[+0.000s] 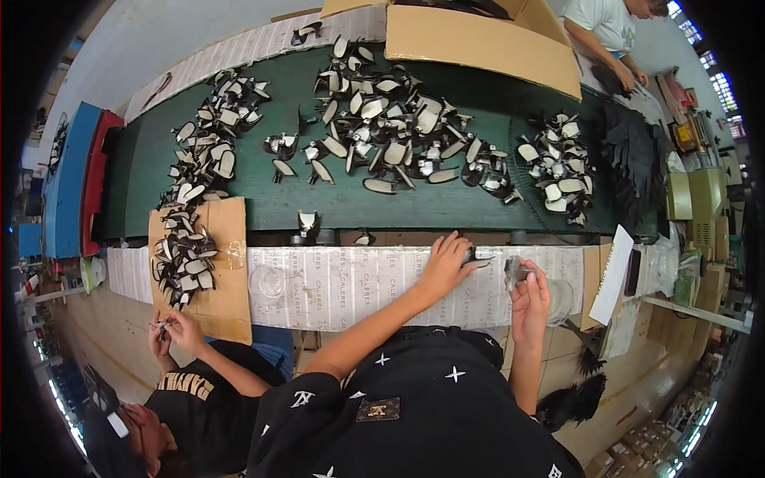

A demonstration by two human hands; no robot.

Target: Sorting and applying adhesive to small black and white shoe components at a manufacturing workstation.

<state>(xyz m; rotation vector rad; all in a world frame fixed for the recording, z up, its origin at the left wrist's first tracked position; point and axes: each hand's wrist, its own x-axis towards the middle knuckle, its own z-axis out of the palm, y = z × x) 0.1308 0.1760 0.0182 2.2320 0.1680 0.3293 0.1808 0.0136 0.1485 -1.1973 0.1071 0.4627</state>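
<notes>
My left hand reaches over the white-covered ledge, its fingers closed around a small black part with a pale edge; the hand hides most of that part. To its right, my right hand is raised with the palm turned up. Between its thumb and fingertips it pinches a small grey, shiny piece, too small to name. Beyond both hands, many black curved parts with cream oval faces lie heaped on the green conveyor belt. One such part stands alone at the belt's near edge.
At left, a co-worker's hands handle a small part beside a cardboard sheet bearing more parts. A clear round container stands on the ledge. An open carton sits at the far side. Another person works at far right.
</notes>
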